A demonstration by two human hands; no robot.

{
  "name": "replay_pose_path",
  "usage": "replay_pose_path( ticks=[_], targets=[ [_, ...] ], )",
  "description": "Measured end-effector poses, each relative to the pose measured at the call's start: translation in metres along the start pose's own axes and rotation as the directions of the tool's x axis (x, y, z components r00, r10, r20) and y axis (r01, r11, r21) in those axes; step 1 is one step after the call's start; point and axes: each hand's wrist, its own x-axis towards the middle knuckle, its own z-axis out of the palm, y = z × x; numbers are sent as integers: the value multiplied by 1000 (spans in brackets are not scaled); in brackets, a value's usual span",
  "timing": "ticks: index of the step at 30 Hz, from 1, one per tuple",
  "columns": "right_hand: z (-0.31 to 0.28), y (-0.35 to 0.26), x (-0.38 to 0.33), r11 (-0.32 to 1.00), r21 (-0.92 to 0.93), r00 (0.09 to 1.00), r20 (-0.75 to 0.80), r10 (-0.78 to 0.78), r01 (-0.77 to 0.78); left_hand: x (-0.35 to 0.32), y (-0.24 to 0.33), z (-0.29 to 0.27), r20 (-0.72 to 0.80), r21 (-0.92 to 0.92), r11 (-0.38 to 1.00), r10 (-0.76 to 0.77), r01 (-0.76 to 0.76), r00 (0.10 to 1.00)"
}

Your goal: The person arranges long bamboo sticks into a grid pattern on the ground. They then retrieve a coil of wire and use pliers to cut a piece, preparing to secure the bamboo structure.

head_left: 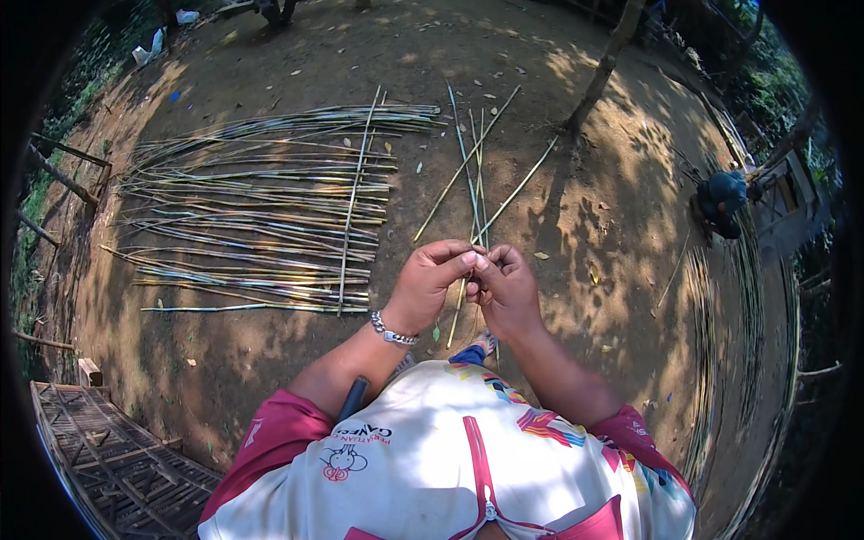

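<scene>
My left hand (pixel 432 281) and my right hand (pixel 511 292) meet in front of my body, thumbs and fingertips pinched together. Whatever lies between the fingertips is too small and covered to make out. Below and beyond the hands, several loose thin poles (pixel 465 168) lie crossed on the ground, and their near ends are partly hidden by my hands. To the left, a wide layer of slender cut poles (pixel 270 236) is spread side by side in bunches. One long thin pole (pixel 352 211) rests crosswise over their right-hand ends.
A slim tree trunk (pixel 601 76) rises at the upper right. Farther right, a person (pixel 723 200) bends low beside long bundles of poles (pixel 749 297). A slatted wooden platform (pixel 117 454) stands at the lower left. Fallen leaves dot the bare earth.
</scene>
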Motion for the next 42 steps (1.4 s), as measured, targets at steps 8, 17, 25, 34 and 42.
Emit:
replay_pose_path(
  ticks=[8,17,25,34,42],
  targets=[
    [10,5,-4,959,-281,999,-36,-37,26,1,4,-8,-262,171,978,161,-118,952],
    [14,4,-8,937,-347,998,-44,-45,27,-1,7,-4,-265,235,960,213,-152,940],
    [10,5,-12,929,-370,994,-97,-48,8,-4,-2,-3,-255,271,947,243,-172,936],
    [9,3,-18,901,-432,991,-103,-89,36,-7,-5,1,-226,355,915,281,-189,933],
    [6,12,-23,617,-769,979,51,-199,166,-13,-23,-20,-259,256,957,204,-136,944]
  ],
)
